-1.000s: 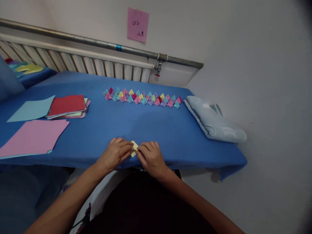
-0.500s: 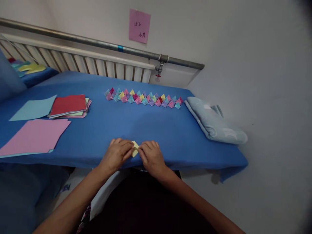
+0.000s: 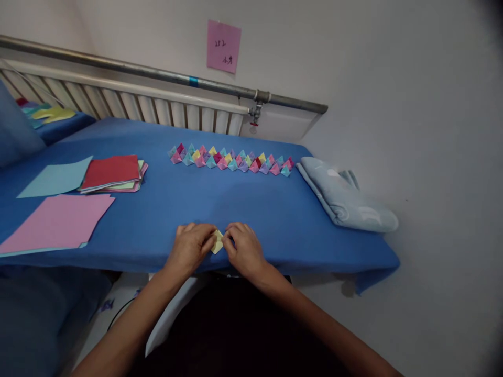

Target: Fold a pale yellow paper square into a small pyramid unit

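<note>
A small folded piece of yellow paper (image 3: 217,243) is between my hands near the front edge of the blue-covered table (image 3: 165,209). My left hand (image 3: 191,246) pinches its left side with thumb and fingers. At its right corner, my right hand (image 3: 242,247) has thumb and forefinger closed on the paper. Beyond my hands, several folded paper pieces (image 3: 231,161) in pink, blue, yellow and purple stand in a long band.
On the left lie pink sheets (image 3: 58,222), a light blue sheet (image 3: 57,177) and a stack topped with red paper (image 3: 112,172). A folded light blue blanket (image 3: 346,196) lies at the right end. Behind the table are a radiator (image 3: 157,107) and a pipe (image 3: 157,73).
The yellow paper now shows more of its face, and my fingers have shifted slightly on it. The whole view has tilted up a little.
</note>
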The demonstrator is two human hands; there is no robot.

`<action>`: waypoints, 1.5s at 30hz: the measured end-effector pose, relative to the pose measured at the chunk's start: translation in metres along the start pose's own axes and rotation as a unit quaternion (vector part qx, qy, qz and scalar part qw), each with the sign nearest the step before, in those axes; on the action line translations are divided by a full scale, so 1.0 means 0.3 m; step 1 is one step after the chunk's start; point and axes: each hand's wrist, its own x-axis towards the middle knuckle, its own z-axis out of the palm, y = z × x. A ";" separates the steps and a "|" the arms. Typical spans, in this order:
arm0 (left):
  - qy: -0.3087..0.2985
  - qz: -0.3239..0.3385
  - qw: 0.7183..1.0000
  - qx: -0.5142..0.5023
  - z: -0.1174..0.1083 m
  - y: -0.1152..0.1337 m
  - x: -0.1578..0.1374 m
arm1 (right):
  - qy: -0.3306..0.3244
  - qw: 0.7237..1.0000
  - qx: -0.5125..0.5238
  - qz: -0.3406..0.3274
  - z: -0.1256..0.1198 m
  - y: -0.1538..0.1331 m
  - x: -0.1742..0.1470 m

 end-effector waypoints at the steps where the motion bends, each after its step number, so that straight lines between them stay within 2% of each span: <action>1: 0.005 -0.009 1.000 -0.008 0.002 0.002 0.001 | -0.002 1.000 -0.002 0.004 -0.001 -0.003 0.003; 6: 0.021 -0.047 0.998 -0.023 0.007 0.011 0.003 | -0.010 1.000 -0.010 0.014 -0.004 -0.011 0.013; 19: 0.001 -0.113 0.993 -0.031 -0.001 0.035 0.016 | -0.010 0.999 -0.020 0.038 -0.007 -0.008 0.027; 28: 0.020 -0.121 0.991 -0.047 0.012 0.024 0.016 | -0.011 0.999 -0.020 0.037 -0.007 -0.013 0.031; 37: 0.015 -0.127 0.992 -0.019 -0.015 -0.012 0.001 | -0.007 0.998 0.041 0.037 -0.010 0.015 0.013; 45: -0.015 -0.109 0.994 -0.020 -0.044 -0.023 0.004 | -0.011 0.998 0.056 0.035 -0.007 0.041 0.016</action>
